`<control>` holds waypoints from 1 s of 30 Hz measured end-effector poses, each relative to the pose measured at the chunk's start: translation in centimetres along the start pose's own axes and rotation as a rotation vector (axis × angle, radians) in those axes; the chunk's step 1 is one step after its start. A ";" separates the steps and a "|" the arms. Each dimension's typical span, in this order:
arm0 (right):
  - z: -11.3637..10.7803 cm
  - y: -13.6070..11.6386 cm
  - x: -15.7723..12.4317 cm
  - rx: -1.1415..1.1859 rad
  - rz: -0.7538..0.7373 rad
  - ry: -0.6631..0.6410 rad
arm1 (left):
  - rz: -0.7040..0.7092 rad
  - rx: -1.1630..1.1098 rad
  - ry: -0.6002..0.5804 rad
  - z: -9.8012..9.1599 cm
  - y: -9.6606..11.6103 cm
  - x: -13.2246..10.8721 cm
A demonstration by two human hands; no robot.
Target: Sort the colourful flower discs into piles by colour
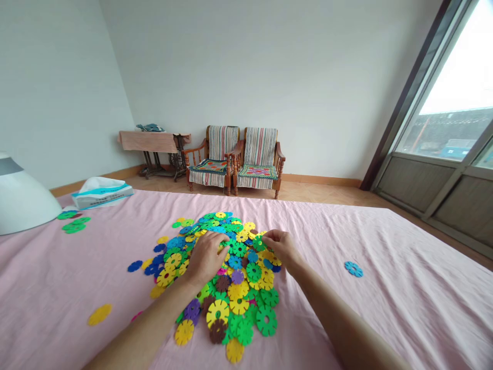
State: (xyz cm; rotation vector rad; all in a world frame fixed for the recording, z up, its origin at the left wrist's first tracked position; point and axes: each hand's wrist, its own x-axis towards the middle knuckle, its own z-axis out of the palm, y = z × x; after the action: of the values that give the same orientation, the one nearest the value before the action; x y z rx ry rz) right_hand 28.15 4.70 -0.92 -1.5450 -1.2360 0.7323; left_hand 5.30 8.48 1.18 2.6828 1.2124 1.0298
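Observation:
A heap of plastic interlocking discs [239, 291] with notched rims lies on a pink-covered table, in yellow, green, blue, purple, brown and pink. Over the heap's left middle is my left hand [208, 255], its fingers curled toward the thumb; what lies between them is hidden. My right hand [283, 248] is at the heap's right edge, thumb and forefinger pinched at the rim of a green interlocking disc [259, 243]. Below the hands, a yellow disc [217, 313] and another green disc [266, 320] lie near the front of the pile.
A loose blue disc [353, 269] lies right, a yellow one [99, 314] left. Green discs [75, 225] sit beside a white rounded object [25, 198] and a tissue box [102, 194]. Beyond the tablecloth [385, 241] stand two wooden chairs [257, 172] and a cloth-covered sewing table [148, 141].

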 end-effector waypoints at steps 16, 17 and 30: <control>-6.4 -1.4 -1.3 -0.563 -0.019 -0.017 | 0.030 -0.027 -0.016 0.1 -0.2 0.2; -8.3 -1.3 -1.5 -0.635 0.001 -0.022 | 0.025 -0.027 -0.017 0.1 -0.1 0.2; -21.6 2.6 -3.5 -0.889 0.323 -0.160 | 0.018 0.163 0.000 0.1 0.2 0.1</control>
State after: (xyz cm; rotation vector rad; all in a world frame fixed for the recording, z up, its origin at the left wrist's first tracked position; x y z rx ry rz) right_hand 47.19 -5.47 3.33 -2.4896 -1.5566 0.5259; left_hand 5.55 8.45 1.18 2.8186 1.3291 0.9734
